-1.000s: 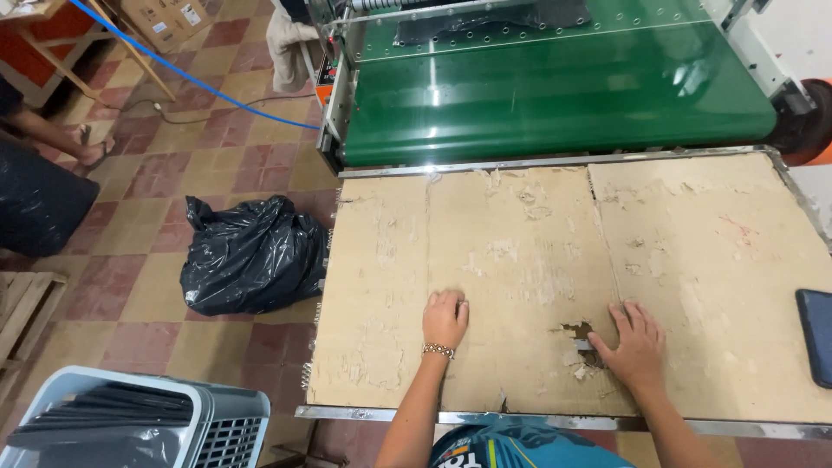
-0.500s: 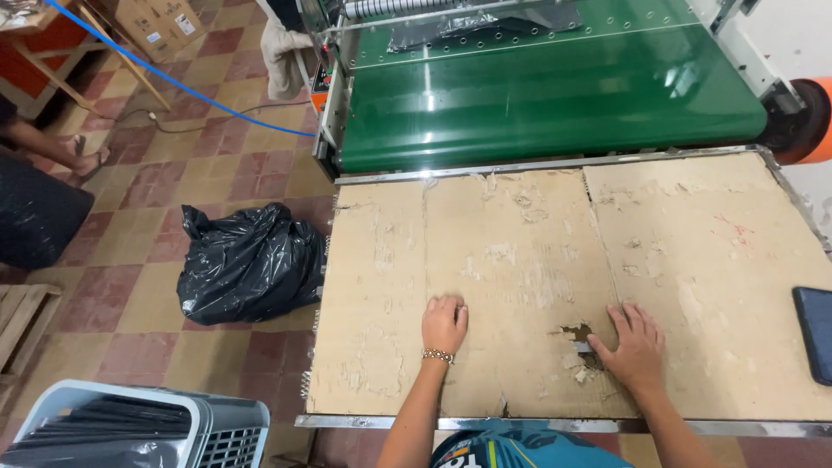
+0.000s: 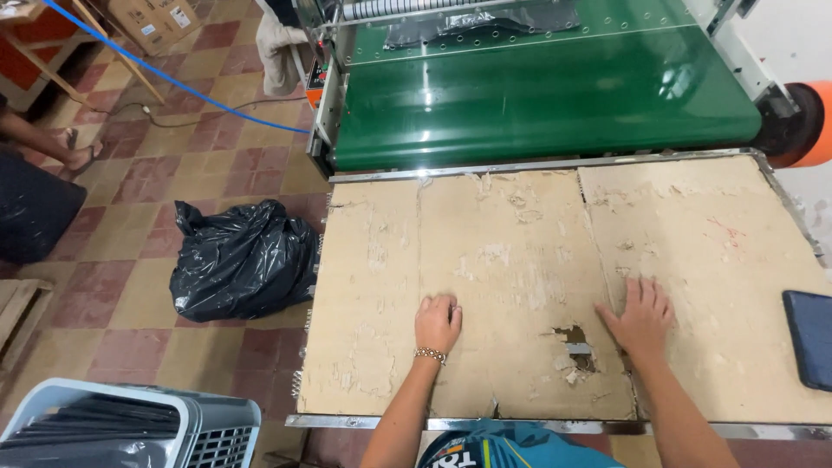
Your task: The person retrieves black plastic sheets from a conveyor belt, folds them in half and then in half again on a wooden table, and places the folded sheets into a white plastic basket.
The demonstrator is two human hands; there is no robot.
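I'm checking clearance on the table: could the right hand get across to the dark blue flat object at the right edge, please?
Probably yes: the right hand lies flat on the worn cardboard, and only bare cardboard lies between it and the dark blue flat object.

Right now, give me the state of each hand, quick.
Left hand: fingers curled under, knuckles resting on the cardboard sheet, holding nothing.
Right hand: open, flat on the cardboard beside the torn hole, holding nothing.
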